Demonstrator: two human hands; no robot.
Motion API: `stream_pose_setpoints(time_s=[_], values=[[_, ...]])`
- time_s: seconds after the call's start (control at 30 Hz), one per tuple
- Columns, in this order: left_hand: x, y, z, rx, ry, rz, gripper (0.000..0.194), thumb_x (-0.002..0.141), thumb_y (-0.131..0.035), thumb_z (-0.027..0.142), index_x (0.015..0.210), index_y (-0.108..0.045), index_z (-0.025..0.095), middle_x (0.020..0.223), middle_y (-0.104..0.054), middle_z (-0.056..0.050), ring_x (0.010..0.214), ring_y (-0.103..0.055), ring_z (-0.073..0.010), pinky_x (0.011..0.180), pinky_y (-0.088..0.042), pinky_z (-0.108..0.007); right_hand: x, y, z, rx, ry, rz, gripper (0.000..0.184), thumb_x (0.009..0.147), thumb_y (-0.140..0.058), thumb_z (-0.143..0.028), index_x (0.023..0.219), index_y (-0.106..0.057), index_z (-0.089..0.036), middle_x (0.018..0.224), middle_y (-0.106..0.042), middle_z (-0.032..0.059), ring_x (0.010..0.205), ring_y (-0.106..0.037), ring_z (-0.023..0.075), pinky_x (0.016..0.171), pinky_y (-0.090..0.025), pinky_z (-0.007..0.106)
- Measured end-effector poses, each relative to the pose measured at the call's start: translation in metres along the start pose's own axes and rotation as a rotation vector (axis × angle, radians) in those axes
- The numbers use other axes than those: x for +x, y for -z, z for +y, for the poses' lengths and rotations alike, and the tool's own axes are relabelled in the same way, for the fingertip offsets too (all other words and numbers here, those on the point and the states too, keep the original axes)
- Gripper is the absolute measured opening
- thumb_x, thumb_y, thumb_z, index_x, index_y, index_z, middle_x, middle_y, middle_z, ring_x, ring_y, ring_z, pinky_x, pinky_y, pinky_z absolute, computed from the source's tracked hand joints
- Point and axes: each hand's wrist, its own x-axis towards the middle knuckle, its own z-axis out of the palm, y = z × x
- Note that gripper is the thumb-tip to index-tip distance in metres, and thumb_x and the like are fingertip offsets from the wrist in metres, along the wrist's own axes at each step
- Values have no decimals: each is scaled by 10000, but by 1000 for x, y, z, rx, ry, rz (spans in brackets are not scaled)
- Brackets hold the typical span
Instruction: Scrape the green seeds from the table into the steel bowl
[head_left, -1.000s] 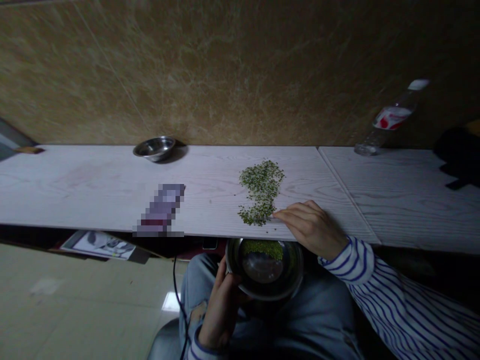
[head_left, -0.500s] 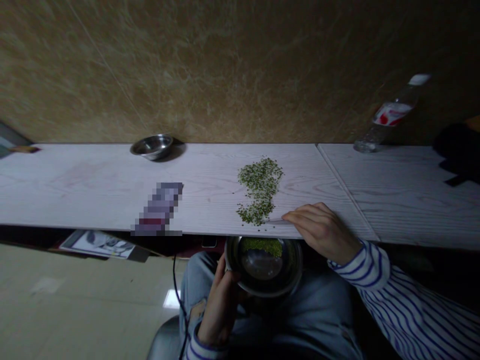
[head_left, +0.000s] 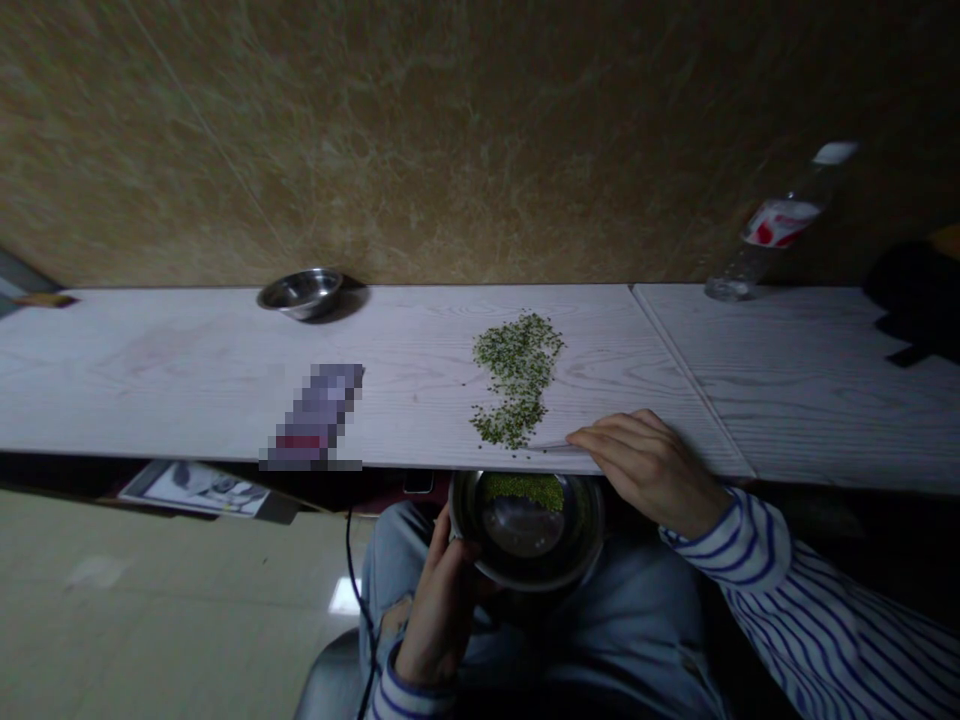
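Note:
Small green grains, like mung beans [head_left: 521,350], lie spread over the white wood-grain tabletop, the patch reaching toward its front edge. Just under that edge, over the lap, my left hand [head_left: 442,600] grips the left rim of a steel bowl [head_left: 525,575]. More green grains [head_left: 529,490] are heaped along the bowl's far side. My right hand [head_left: 649,455] is closed, fingertips pinching a thin pale tool [head_left: 551,444] whose exact kind I cannot make out. The tool lies low over the tabletop, its tip at the near end of the grains.
A smaller steel bowl [head_left: 304,295] stands by the wall at left. Nearer is a blurred-out flat object [head_left: 319,410]. A clear plastic bottle [head_left: 780,225] and a dark item [head_left: 911,300] are at right. A black cable [head_left: 360,600] hangs beside my leg.
The thin tool's tip has shifted slightly left, against the near edge of the grains. My left hand and the bowl look the same; the view has moved a little.

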Motion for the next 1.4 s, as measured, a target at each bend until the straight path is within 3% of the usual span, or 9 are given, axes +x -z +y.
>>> stream_pose_setpoints(time_s=[0.4, 0.9, 1.17, 1.4], values=[[-4, -4, 4, -16, 2, -34, 786, 765, -653, 253, 1511, -406, 284, 1386, -607, -93, 1174, -587, -282, 810, -547, -342, -3, 1, -1, -7, -24, -1, 287, 921, -517, -59, 1105, -697, -185, 981, -775, 63, 890, -688, 184, 767, -457, 342], [0, -2, 2, -53, 15, -7, 807, 729, -657, 210, 1501, -429, 273, 1291, -655, -93, 1069, -622, -267, 798, -543, -339, -7, 0, -2, -14, -59, 13, 239, 932, -522, -57, 1081, -680, -159, 971, -772, 63, 892, -677, 191, 769, -440, 345], [-1, -3, 3, -33, 7, -13, 784, 749, -652, 220, 1498, -427, 272, 1339, -622, -95, 1120, -591, -267, 780, -545, -316, -3, -1, -4, -24, -61, 17, 232, 938, -522, -60, 1075, -680, -159, 961, -771, 56, 886, -675, 182, 758, -429, 335], [2, 0, 1, -7, 19, 32, 784, 716, -681, 244, 1470, -468, 265, 1357, -616, -116, 1015, -627, -256, 748, -541, -306, -3, -3, -6, -17, -57, 28, 226, 929, -540, -50, 1082, -677, -146, 953, -769, 54, 878, -670, 182, 760, -427, 334]])
